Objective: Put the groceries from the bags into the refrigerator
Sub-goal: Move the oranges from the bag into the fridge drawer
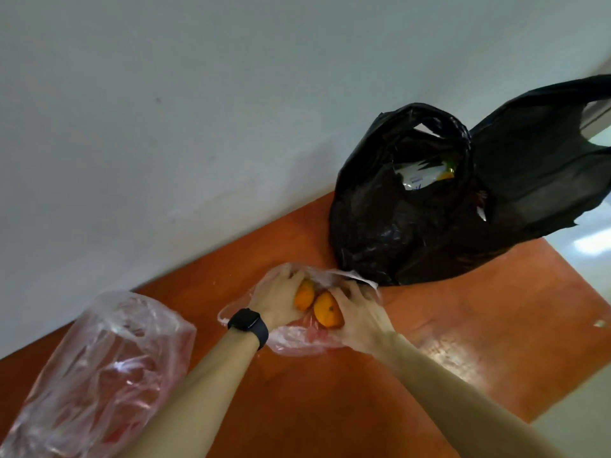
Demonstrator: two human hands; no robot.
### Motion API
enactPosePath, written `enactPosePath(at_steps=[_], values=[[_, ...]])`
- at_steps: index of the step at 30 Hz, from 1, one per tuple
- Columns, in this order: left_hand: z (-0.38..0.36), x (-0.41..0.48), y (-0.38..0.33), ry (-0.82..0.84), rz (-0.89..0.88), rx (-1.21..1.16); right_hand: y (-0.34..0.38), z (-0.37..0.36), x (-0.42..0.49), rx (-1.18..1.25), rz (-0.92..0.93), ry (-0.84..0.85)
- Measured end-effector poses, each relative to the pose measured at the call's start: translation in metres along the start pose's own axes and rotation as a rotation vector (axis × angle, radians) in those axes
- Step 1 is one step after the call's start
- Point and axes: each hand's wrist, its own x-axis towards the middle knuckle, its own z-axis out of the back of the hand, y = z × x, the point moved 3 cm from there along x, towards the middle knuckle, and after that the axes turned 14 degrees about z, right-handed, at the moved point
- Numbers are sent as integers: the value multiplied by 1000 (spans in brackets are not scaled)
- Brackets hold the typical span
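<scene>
Two oranges (319, 305) lie in a clear bag (297, 342) mid-table (463, 309), each grasped by one hand: left (281, 300), right (358, 312). Black bag (413, 209) contents unclear; open surface nearer the viewer.

Black bag's (396, 209) contents mostly hidden.

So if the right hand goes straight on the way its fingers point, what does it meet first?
Probably the black bag. The right hand, holding an orange, points up-left toward the bag's lower edge just beyond its fingertips, though depth is unclear.
</scene>
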Motion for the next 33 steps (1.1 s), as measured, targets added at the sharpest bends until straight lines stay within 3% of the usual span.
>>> enactPosePath(at_steps=[4, 9, 14, 19, 24, 33], values=[[8, -23, 5, 52, -3, -216, 4, 2, 3, 16, 8, -21], [17, -40, 10, 271, 108, -473, 0, 7, 1, 115, 21, 23], [36, -56, 21, 365, 118, -684, 7, 21, -13, 265, 119, -139], [52, -77, 24, 353, 98, -809, 28, 53, -41, 395, 210, -304], [57, -96, 25, 316, 119, -919, 37, 54, -64, 491, 159, -294], [60, -132, -4, 14, 54, -724, 50, 60, -121, 514, 152, -482]])
